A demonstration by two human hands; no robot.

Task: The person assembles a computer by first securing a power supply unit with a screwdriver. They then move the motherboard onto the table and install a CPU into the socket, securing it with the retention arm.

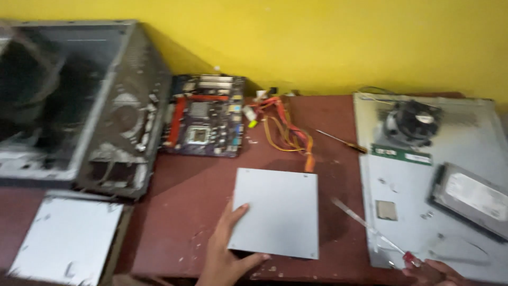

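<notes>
My left hand (225,254) grips the near left corner of a grey metal power supply box (278,209), thumb on top and fingers under its front edge. A bundle of orange and yellow cables (286,132) runs from the box's back side. My right hand (434,271), at the bottom right edge, holds a screwdriver (365,225) by its red handle, with the blurred shaft pointing up-left toward the box.
An open dusty computer case (79,100) stands at the left, a grey panel (69,238) in front of it. A motherboard (206,116) lies by the yellow wall. Another screwdriver (341,140) lies mid-table. A side panel (407,185) carries a cooler fan (415,122), memory stick (402,154), processor chip (386,210) and hard drive (471,198).
</notes>
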